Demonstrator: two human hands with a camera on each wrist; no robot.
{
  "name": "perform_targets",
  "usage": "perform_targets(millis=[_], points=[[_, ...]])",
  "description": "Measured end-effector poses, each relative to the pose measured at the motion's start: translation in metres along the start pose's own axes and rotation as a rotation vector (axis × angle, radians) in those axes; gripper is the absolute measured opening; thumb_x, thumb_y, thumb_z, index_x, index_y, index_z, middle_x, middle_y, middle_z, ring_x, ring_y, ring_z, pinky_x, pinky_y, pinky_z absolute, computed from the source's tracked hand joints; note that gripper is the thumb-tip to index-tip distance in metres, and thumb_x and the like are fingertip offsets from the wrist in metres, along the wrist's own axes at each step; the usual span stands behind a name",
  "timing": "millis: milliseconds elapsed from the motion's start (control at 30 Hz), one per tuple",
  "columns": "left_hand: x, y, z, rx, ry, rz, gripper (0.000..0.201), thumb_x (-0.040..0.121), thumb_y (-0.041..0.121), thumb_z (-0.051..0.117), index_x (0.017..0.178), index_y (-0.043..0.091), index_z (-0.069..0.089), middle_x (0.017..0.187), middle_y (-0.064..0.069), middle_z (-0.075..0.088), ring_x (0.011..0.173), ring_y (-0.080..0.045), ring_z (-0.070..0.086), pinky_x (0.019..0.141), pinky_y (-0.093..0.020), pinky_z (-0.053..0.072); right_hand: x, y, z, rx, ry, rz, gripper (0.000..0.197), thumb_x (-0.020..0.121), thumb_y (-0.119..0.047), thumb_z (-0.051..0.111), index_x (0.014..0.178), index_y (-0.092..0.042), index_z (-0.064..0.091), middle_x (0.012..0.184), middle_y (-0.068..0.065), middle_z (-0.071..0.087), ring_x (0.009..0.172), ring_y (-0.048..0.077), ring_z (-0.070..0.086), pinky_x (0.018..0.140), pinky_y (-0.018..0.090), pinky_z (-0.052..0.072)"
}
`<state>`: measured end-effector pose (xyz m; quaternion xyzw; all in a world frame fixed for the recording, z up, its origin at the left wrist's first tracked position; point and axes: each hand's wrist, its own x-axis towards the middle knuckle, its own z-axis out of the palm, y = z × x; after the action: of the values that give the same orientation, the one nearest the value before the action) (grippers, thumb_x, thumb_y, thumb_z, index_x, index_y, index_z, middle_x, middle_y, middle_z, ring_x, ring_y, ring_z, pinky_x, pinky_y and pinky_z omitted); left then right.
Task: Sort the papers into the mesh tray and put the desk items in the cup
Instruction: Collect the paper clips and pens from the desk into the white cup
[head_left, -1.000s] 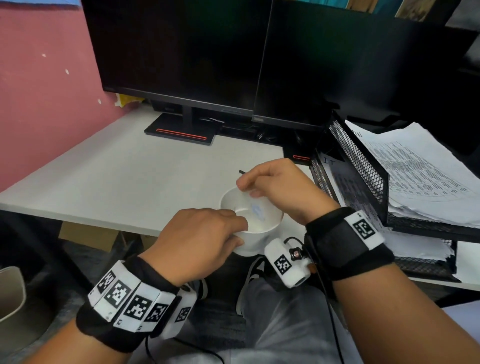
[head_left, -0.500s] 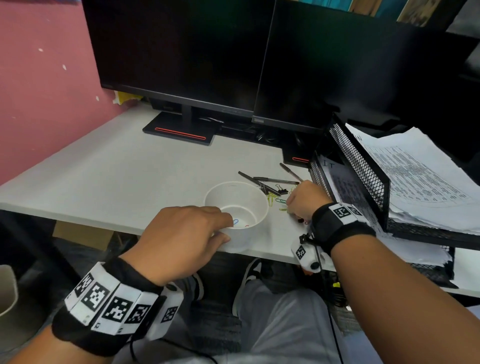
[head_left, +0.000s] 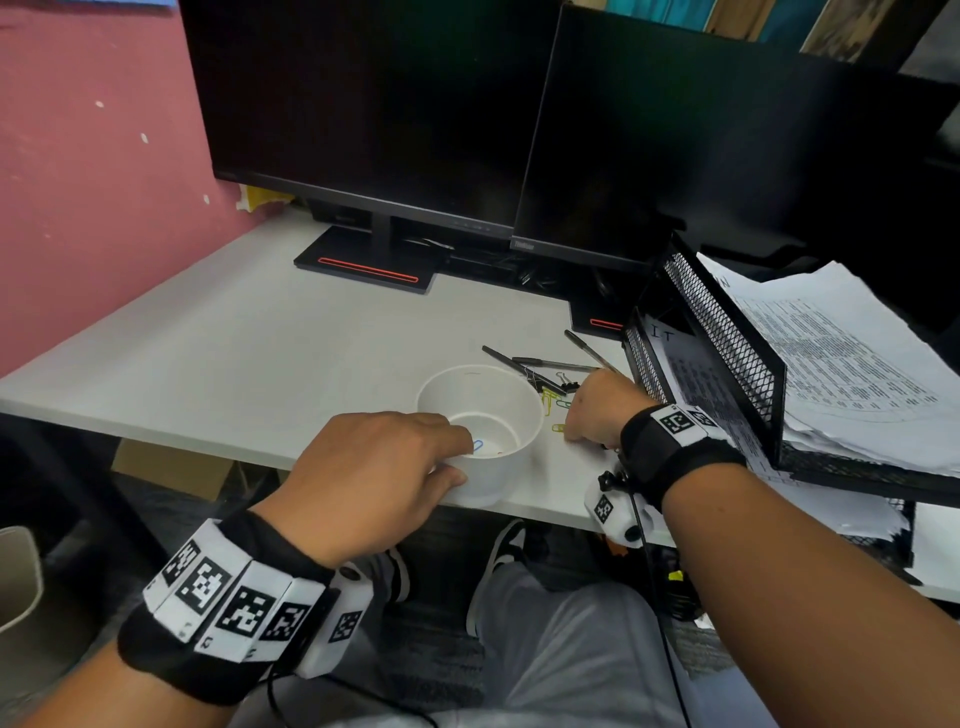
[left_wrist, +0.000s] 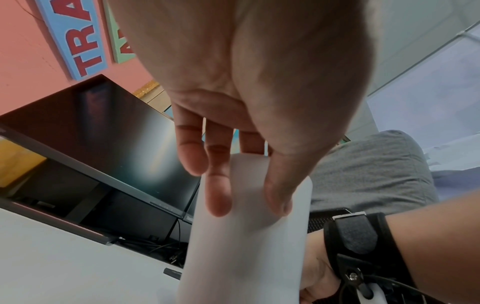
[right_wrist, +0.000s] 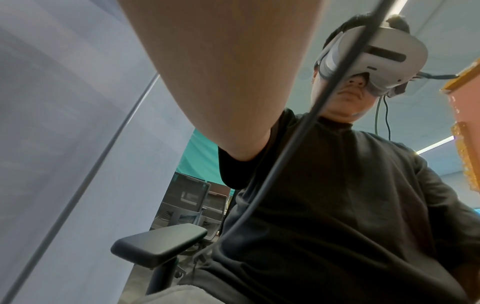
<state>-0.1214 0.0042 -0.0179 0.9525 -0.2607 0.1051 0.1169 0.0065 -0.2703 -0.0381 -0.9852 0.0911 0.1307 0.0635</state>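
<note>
- Work surface: a white desk (head_left: 218, 358) against a pink wall, with two dark monitors (head_left: 363, 104) at the back and a black mesh tray (head_left: 727, 332) on the right, already loaded with printed papers (head_left: 841, 353).
- The white cup (head_left: 480, 431) stands near the front edge of the desk. A blue paper clip (head_left: 478, 446) lies inside it.
- The left hand (head_left: 374, 478) steadies the cup: thumb and fingers (left_wrist: 218, 197) curl round its near wall and rim.
- The right hand (head_left: 597, 408) rests knuckles-up on the desk just right of the cup, over loose paper clips (head_left: 557, 413). Whether its fingertips have pinched one cannot be told; they are hidden beneath the hand.
- Pens (head_left: 550, 364) and binder clips (head_left: 563, 382) lie just behind the right hand, still outside the cup.
- Recommended procedure: keep the cup braced, since it sits close to the edge. Slide each flat clip to raise one end before pinching. Release directly above the opening.
- Load the pens last, tips down.
</note>
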Motion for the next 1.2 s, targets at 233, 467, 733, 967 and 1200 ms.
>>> perform_targets(millis=[233, 467, 733, 967, 1200], points=[[-0.001, -0.001, 0.001, -0.011, -0.003, -0.009, 0.022, 0.093, 0.048, 0.056, 0.113, 0.043, 0.060, 0.096, 0.020, 0.065, 0.082, -0.009, 0.066, 0.053, -0.024, 0.025, -0.008, -0.001, -0.006, -0.027, -0.025, -0.050, 0.042, 0.084, -0.012, 0.077, 0.122, 0.003, 0.068, 0.115, 0.016, 0.075, 0.099, 0.030, 0.074, 0.083, 0.038, 0.064], [-0.001, -0.001, -0.001, -0.007, -0.006, -0.012, 0.019, 0.093, 0.048, 0.056, 0.111, 0.044, 0.060, 0.092, 0.019, 0.065, 0.079, -0.009, 0.065, 0.052, -0.016, 0.020, -0.021, 0.012, -0.019, 0.498, 0.002, -0.092, 0.005, 0.084, -0.003, 0.080, 0.086, -0.004, 0.075, 0.077, 0.017, 0.078, 0.055, 0.020, 0.060, 0.056, 0.032, 0.055], [0.004, 0.004, -0.004, 0.017, 0.006, 0.013, 0.018, 0.092, 0.048, 0.059, 0.108, 0.041, 0.061, 0.090, 0.017, 0.066, 0.078, -0.010, 0.067, 0.053, -0.027, 0.034, -0.084, -0.023, -0.086, 0.958, -0.066, -0.509, 0.015, 0.084, 0.007, 0.080, 0.081, -0.005, 0.072, 0.061, 0.007, 0.066, 0.048, 0.013, 0.056, 0.040, 0.024, 0.040], [0.008, 0.010, -0.010, 0.016, 0.011, -0.003, 0.021, 0.093, 0.049, 0.056, 0.112, 0.042, 0.061, 0.094, 0.018, 0.065, 0.084, -0.009, 0.067, 0.057, -0.028, 0.036, -0.080, -0.035, -0.092, 0.802, 0.038, -0.460, 0.009, 0.087, -0.014, 0.084, 0.085, -0.006, 0.083, 0.084, 0.022, 0.076, 0.066, 0.024, 0.060, 0.050, 0.028, 0.046], [0.003, 0.003, -0.009, 0.022, 0.008, -0.027, 0.021, 0.093, 0.049, 0.058, 0.112, 0.044, 0.062, 0.095, 0.020, 0.066, 0.084, -0.008, 0.067, 0.056, -0.028, 0.032, -0.009, -0.010, -0.052, 0.214, 0.127, -0.096, 0.016, 0.094, -0.018, 0.070, 0.104, -0.008, 0.077, 0.096, 0.011, 0.076, 0.080, 0.024, 0.070, 0.070, 0.034, 0.061]])
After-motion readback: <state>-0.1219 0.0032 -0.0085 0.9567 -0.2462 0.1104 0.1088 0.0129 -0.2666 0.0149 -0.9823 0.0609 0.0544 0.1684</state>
